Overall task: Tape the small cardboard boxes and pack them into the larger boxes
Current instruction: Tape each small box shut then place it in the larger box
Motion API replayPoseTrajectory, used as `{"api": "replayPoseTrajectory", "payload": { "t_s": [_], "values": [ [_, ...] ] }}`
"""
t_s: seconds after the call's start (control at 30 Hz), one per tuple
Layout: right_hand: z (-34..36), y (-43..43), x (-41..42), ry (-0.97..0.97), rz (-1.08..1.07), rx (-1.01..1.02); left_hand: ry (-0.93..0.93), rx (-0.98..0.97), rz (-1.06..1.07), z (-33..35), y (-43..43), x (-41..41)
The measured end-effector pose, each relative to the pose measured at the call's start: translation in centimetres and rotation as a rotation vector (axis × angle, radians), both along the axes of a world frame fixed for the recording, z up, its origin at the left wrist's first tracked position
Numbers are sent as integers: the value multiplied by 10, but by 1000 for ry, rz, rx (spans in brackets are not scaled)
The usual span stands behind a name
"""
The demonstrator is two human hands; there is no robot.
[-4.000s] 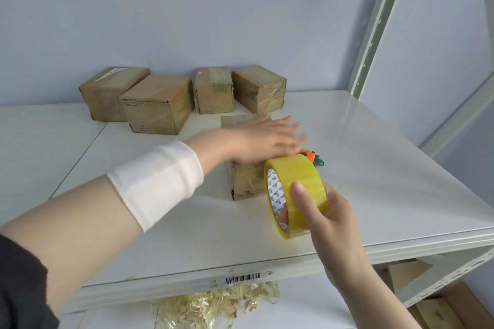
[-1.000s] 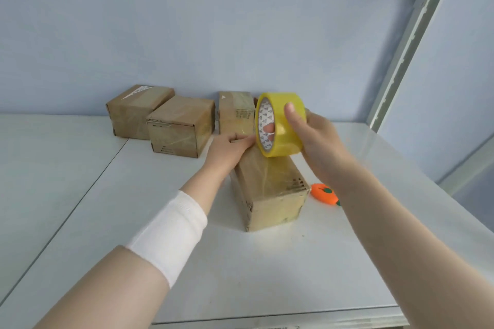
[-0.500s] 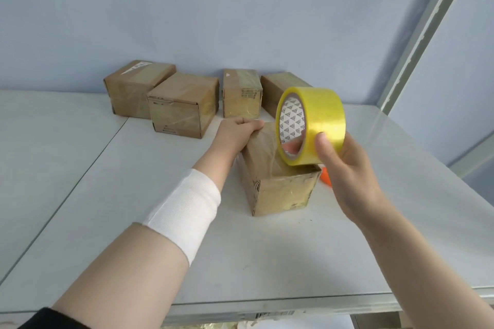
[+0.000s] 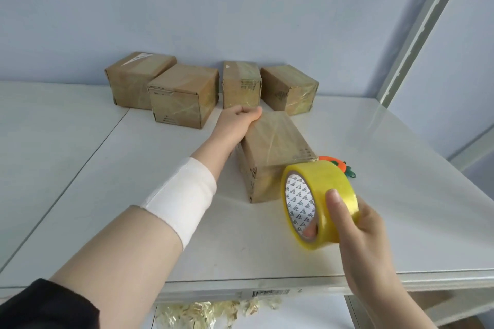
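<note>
A small cardboard box (image 4: 275, 147) lies lengthwise in the middle of the white shelf (image 4: 387, 195). My left hand (image 4: 238, 121) grips its far left corner, fingers curled over the back edge. My right hand (image 4: 355, 224) holds a yellow roll of clear tape (image 4: 318, 200) upright just in front of the box's near right corner, thumb on the outer band, fingers through the core. A strip of tape seems to run from the roll over the box's top. Behind stand several more taped small boxes (image 4: 184, 95) in a row against the wall.
An orange carrot-shaped cutter (image 4: 338, 164) lies right of the box, partly hidden by the roll. A shelf upright (image 4: 417, 27) rises at the right. Pale shredded paper filler (image 4: 213, 312) shows below the shelf's front edge.
My right hand has drawn the tape roll from the far end of the box, over its top, down to its near end. My left hand stays on the far corner.
</note>
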State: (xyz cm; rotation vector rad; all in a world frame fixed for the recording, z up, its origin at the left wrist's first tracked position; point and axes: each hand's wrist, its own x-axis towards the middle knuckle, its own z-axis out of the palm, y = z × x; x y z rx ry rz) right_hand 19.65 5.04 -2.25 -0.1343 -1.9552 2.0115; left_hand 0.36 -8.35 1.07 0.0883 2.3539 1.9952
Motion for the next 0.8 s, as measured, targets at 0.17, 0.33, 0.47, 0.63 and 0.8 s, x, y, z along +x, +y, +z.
{"api": "replayPoseTrajectory", "payload": {
  "t_s": [0.17, 0.33, 0.47, 0.63, 0.8],
  "values": [
    [12, 1, 0, 27, 50, -28, 438, -219, -209, 2, -19, 41],
    [74, 4, -8, 180, 185, -20, 625, -268, -389, 4, -31, 85],
    [130, 8, -34, 239, 277, 62, 501, 48, -249, 28, -19, 81],
    [143, 10, -84, 127, 347, 33, 267, 46, -101, 42, 3, 45],
    [111, 19, -110, 171, 271, 45, 91, -67, -156, 47, 14, 14]
  ]
}}
